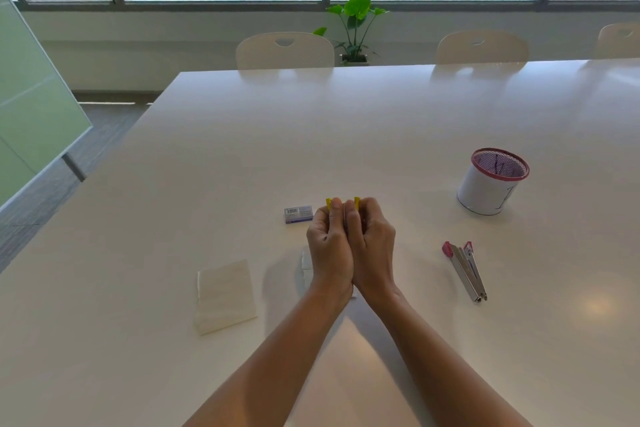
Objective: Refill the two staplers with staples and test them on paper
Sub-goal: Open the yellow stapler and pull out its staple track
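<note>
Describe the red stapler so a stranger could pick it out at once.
On the white table, look to the right of the hands, nearer the person than the red-rimmed cup. The red stapler lies there alone, opened out, its metal arms spread in a narrow V. Its red ends set it apart from the yellow stapler in the hands.

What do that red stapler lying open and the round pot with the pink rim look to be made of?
Red stapler: shiny bare metal rails, by their glint, with red caps, probably plastic. Pot: fine wire mesh seemingly, holes showing inside, pink rim; its outside looks wrapped in white paper.
</note>
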The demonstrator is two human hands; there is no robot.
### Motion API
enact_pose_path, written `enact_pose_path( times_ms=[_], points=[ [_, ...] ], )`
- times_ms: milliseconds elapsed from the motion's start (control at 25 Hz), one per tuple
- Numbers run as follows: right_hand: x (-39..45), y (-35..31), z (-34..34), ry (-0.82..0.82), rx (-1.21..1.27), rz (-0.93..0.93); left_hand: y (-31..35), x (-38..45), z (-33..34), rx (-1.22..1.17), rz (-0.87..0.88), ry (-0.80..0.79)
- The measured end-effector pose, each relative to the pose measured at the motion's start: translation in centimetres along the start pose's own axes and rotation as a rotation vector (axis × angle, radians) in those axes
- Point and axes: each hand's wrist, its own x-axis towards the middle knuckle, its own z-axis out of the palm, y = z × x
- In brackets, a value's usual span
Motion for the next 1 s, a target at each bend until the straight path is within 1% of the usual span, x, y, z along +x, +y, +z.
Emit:
enact_pose_path(
  times_ms=[120,240,280,360,440,520,600,720,880,1000],
  points=[
    [-0.1,-0.1,0.1,0.018,0.01,-0.008,0.5,-0.2,0.1,0.027,0.028,0.013],
    [-0.1,-0.4,0.4,0.114,0.084,0.017,1.1,-0.1,0.1,-0.07,-0.055,0.13],
    [-0.1,-0.5,0.5,0.126,0.079,0.004,1.3,0.0,0.0,-0.088,-0.068,0.14],
    [-0.1,-0.7,0.4,0.104,0.063,-0.024,1.3,-0.1,0.0,-0.072,-0.049,0.126],
    [0.0,-0.7,0.3,0.076,0.104,-0.028,1.6,-0.2,0.2,-0.063,-0.024,0.121],
    [-0.2,-0.8,0.3,0.057,0.148,-0.041,2.0,-0.1,0.3,-0.052,0.006,0.155],
    [-0.4,-0.8,0.2,0.047,0.129,-0.042,2.5,0.3,0.3,-0.033,0.044,0.186],
    [-0.1,-0.3,0.0,0.063,0.126,0.051,3.1,0.7,0.1,-0.079,0.075,0.228],
    [0.5,-0.3,-0.2,0.015,0.323,0.265,3.6,1.1,-0.2,-0.179,0.048,0.276],
    [0.5,-0.4,-0.3,-0.022,0.436,0.339,3.7,1.1,-0.3,-0.232,0.041,0.315]
  ],
)
